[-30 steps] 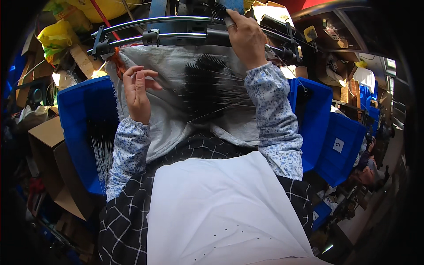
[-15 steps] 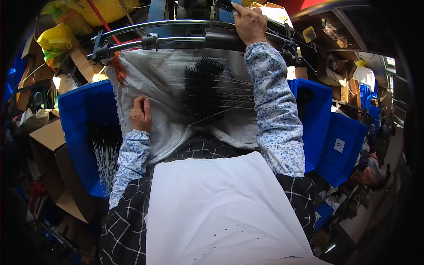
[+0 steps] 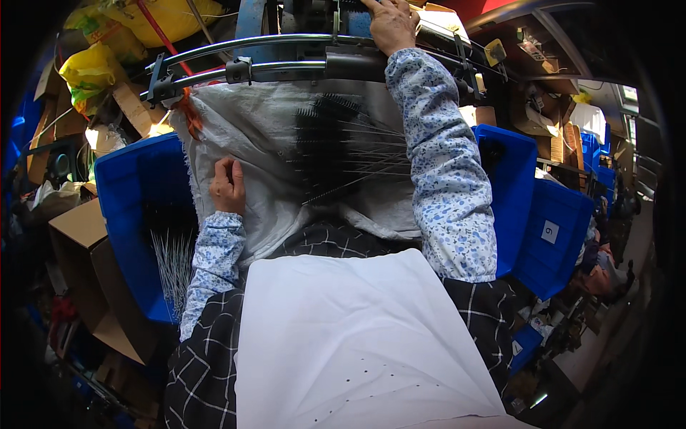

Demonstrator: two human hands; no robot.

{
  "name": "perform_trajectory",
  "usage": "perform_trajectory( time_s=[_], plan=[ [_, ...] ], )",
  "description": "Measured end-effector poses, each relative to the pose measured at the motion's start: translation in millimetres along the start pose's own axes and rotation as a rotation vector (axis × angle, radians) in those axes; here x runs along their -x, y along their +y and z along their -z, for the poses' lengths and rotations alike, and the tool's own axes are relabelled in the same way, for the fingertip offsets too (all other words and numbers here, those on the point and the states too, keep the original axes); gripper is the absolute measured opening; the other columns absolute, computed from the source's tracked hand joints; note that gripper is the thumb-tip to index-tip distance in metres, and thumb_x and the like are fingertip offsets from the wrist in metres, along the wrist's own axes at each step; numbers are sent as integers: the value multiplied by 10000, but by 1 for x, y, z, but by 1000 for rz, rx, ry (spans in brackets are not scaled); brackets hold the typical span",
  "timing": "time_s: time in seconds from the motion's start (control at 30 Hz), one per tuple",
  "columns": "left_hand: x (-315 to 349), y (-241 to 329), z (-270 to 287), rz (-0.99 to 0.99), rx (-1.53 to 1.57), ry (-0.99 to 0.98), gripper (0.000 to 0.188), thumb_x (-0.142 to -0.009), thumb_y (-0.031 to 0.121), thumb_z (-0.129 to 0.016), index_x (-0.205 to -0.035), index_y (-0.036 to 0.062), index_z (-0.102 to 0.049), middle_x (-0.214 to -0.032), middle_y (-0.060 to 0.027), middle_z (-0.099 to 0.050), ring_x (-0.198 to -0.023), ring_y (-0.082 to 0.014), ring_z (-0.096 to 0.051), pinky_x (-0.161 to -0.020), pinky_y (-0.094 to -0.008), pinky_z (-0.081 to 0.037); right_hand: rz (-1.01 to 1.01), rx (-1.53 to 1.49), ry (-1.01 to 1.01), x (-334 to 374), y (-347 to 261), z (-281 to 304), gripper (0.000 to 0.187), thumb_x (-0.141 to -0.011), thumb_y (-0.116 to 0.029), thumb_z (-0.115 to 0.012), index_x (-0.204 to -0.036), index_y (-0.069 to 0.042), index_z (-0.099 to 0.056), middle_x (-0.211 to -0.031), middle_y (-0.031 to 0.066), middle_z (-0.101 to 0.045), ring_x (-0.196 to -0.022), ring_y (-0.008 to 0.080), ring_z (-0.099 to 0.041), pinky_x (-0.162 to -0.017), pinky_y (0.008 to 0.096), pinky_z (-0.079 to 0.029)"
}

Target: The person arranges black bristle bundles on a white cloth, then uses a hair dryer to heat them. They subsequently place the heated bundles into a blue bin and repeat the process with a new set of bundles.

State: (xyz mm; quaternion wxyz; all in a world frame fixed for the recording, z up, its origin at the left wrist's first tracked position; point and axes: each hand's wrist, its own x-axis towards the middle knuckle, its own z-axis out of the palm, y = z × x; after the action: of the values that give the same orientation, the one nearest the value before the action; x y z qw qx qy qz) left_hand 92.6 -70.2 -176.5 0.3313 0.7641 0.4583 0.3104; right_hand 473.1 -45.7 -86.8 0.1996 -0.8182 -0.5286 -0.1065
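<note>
My left hand (image 3: 228,187) rests on the white cloth (image 3: 264,136) over my lap, its fingers curled into a loose fist with nothing visible in them. At the top edge my right hand (image 3: 393,26) reaches over the machine's metal rails, fingers bent and closed; the tips are cut off, so what they hold is not clear. Dark bristles (image 3: 354,6) show just left of those fingers. Between my arms a heap of black-bristled wire brushes (image 3: 325,146) lies on the cloth, their thin wire stems (image 3: 375,154) pointing right, toward my right sleeve.
The machine's metal rails (image 3: 286,66) cross ahead of me. On the left, a blue bin (image 3: 118,207) holds more wire stems (image 3: 171,268), beside a cardboard box (image 3: 82,232). Blue bins (image 3: 554,254) stand on the right. Yellow bags (image 3: 89,68) lie at the far left.
My right hand has moved up and slightly left, so its fingertips are now beyond the upper edge. My left hand and the brush heap stay in place.
</note>
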Motion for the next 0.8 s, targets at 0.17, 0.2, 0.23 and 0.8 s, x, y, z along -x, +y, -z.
perform_trajectory(
  time_s=[0.17, 0.2, 0.23, 0.8],
  plan=[
    [1, 0, 1, 12, -1, 14, 135, -837, 170, -478, -848, 37, -494, -662, -115, -561, -551, -242, -554, -505, -317, -420, 94, 213, 221, 14, 2, 9, 300, -738, -209, -495, -1000, -81, -565, -941, 114, -560, -955, 256, -462, -814, 426, -358],
    [2, -1, 1, 19, -8, 16, 134, -836, 168, -479, -846, 36, -494, -659, -116, -560, -549, -242, -554, -503, -317, -419, 7, 311, 209, 22, -2, 17, 335, -741, -257, -509, -1028, -91, -554, -958, 115, -563, -906, 261, -483, -788, 413, -371],
    [2, -1, 1, 19, -6, 14, 132, -835, 167, -480, -846, 36, -494, -658, -116, -560, -551, -243, -555, -504, -318, -420, -85, 413, 195, 29, -2, 22, 374, -743, -305, -523, -1056, -100, -542, -974, 115, -566, -857, 267, -504, -762, 400, -383],
    [0, 2, 3, 27, -6, 14, 150, -829, 185, -492, -855, 38, -499, -677, -121, -572, -588, -252, -571, -521, -323, -433, -206, -155, 92, 20, -35, 8, 332, -717, -184, -530, -1010, -29, -542, -968, 136, -553, -953, 270, -498, -803, 436, -376]
  ],
)
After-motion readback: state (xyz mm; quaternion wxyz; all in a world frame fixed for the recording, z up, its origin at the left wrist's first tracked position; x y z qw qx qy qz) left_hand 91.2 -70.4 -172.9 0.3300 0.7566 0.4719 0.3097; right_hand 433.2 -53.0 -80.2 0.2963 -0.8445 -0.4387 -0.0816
